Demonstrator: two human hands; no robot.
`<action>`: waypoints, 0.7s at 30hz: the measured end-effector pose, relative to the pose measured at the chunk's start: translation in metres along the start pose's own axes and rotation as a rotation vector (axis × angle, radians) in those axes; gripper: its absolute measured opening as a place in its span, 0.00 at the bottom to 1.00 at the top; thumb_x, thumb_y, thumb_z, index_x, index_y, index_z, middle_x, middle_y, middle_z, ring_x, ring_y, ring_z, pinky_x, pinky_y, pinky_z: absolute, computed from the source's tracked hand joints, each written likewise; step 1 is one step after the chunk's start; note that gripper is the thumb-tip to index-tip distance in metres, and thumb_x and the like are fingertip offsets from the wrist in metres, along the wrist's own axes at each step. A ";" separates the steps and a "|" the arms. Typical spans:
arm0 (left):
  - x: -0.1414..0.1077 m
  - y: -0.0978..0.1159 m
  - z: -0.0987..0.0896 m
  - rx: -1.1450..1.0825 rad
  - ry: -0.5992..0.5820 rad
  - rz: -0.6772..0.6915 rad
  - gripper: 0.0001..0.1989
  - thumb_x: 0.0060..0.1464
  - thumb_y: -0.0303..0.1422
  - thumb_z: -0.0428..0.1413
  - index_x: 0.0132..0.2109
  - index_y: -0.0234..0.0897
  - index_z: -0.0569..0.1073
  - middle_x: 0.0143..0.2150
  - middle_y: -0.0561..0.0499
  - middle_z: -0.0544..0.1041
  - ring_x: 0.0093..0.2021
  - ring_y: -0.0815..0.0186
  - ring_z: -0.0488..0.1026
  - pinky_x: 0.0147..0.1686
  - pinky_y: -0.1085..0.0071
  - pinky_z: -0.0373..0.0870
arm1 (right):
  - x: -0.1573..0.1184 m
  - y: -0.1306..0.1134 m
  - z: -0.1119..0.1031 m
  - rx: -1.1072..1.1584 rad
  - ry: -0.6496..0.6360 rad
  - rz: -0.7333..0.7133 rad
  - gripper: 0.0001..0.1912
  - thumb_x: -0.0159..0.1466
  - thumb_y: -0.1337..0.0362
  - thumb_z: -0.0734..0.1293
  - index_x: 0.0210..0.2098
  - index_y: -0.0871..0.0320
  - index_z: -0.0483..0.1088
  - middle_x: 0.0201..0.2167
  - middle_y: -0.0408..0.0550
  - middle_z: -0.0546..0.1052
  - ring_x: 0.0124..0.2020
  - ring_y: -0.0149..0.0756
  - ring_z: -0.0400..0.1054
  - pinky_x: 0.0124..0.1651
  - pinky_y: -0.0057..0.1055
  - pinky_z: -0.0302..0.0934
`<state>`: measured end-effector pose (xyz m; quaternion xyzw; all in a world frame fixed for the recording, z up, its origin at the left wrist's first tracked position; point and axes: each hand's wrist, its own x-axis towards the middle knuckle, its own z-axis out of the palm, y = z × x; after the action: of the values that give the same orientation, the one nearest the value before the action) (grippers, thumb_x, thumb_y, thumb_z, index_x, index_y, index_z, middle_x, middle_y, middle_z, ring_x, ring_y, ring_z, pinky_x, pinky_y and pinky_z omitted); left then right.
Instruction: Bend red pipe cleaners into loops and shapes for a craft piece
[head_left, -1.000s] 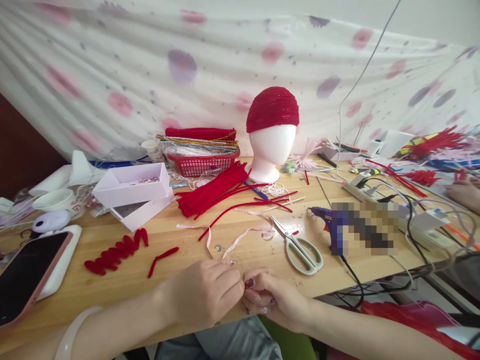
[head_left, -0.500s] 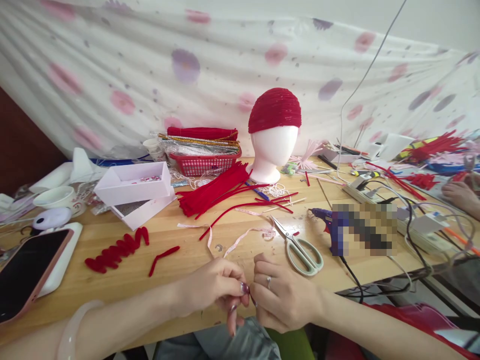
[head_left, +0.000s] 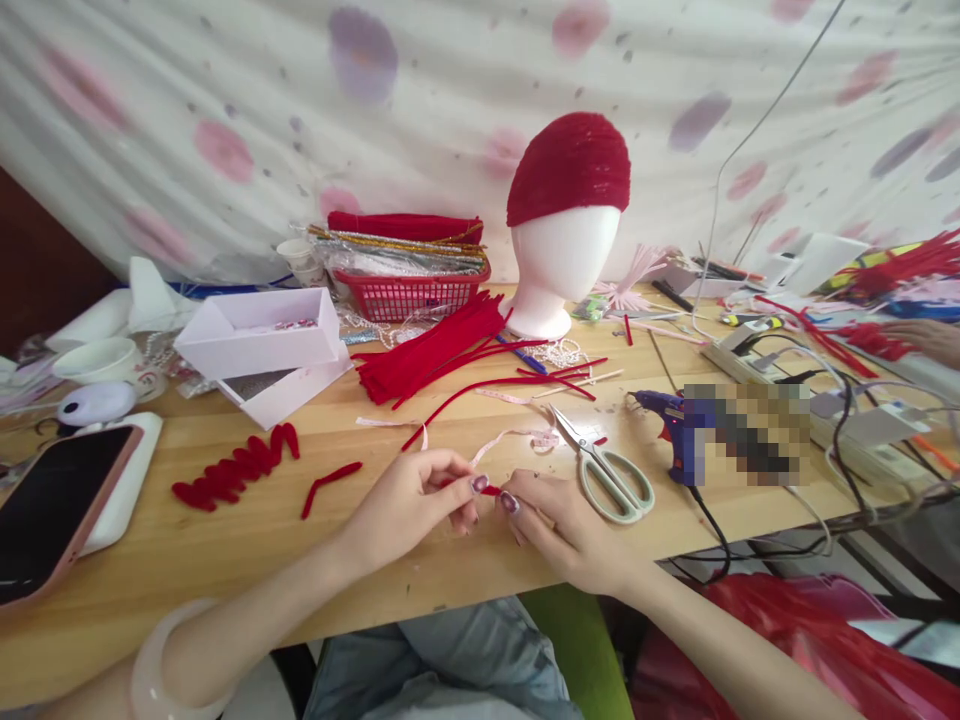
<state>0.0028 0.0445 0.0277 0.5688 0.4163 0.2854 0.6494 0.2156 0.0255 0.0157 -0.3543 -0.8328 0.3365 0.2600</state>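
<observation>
Between my two hands runs a short red pipe cleaner [head_left: 490, 491], mostly hidden by the fingers. My left hand [head_left: 431, 500] pinches one end, and my right hand [head_left: 559, 525] pinches the other. Just beyond the fingers lies a pink measuring tape [head_left: 491, 446]. Scissors [head_left: 611, 475] with pale green handles rest right of my right hand, blades partly open. To the left are a bent red pipe cleaner piece [head_left: 330, 487] and a row of several looped red pieces [head_left: 232, 470]. A bundle of red pipe cleaners [head_left: 431, 355] lies farther back.
A white foam head [head_left: 562, 260] wears a red wrapped cap [head_left: 574, 170]. Nearby are a red basket [head_left: 412, 296], a white box [head_left: 259, 335], a phone [head_left: 64, 505], a blue glue gun [head_left: 679, 430] and power strips with cables [head_left: 750, 355]. Another person's hand [head_left: 926, 340] is at far right.
My hands have risen slightly and turned, so the red pipe cleaner now shows between the fingertips. The camera view has tilted down. The other person's hand has shifted.
</observation>
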 end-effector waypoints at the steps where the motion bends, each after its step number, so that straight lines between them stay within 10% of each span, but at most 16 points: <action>1: -0.001 0.000 -0.001 0.034 0.042 0.012 0.08 0.56 0.35 0.57 0.36 0.34 0.73 0.26 0.54 0.77 0.26 0.69 0.75 0.33 0.71 0.71 | 0.000 0.000 0.002 0.059 0.006 0.029 0.13 0.70 0.68 0.54 0.29 0.58 0.63 0.27 0.44 0.67 0.28 0.32 0.62 0.36 0.30 0.57; 9: -0.005 0.006 -0.003 0.231 0.126 0.086 0.06 0.55 0.33 0.56 0.35 0.35 0.75 0.29 0.54 0.78 0.29 0.68 0.75 0.33 0.72 0.72 | 0.009 0.000 0.009 0.597 -0.022 0.232 0.17 0.69 0.53 0.62 0.33 0.60 0.73 0.27 0.46 0.76 0.32 0.34 0.69 0.42 0.31 0.62; 21: 0.012 0.002 -0.007 0.174 0.018 0.020 0.07 0.52 0.34 0.60 0.30 0.36 0.72 0.24 0.55 0.78 0.26 0.69 0.75 0.30 0.73 0.71 | 0.010 0.013 0.015 0.884 -0.090 0.368 0.21 0.61 0.51 0.70 0.20 0.61 0.72 0.15 0.40 0.70 0.16 0.25 0.57 0.21 0.24 0.52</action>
<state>0.0026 0.0587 0.0268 0.6245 0.4396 0.2600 0.5908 0.2054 0.0346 -0.0016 -0.3365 -0.5440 0.7136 0.2856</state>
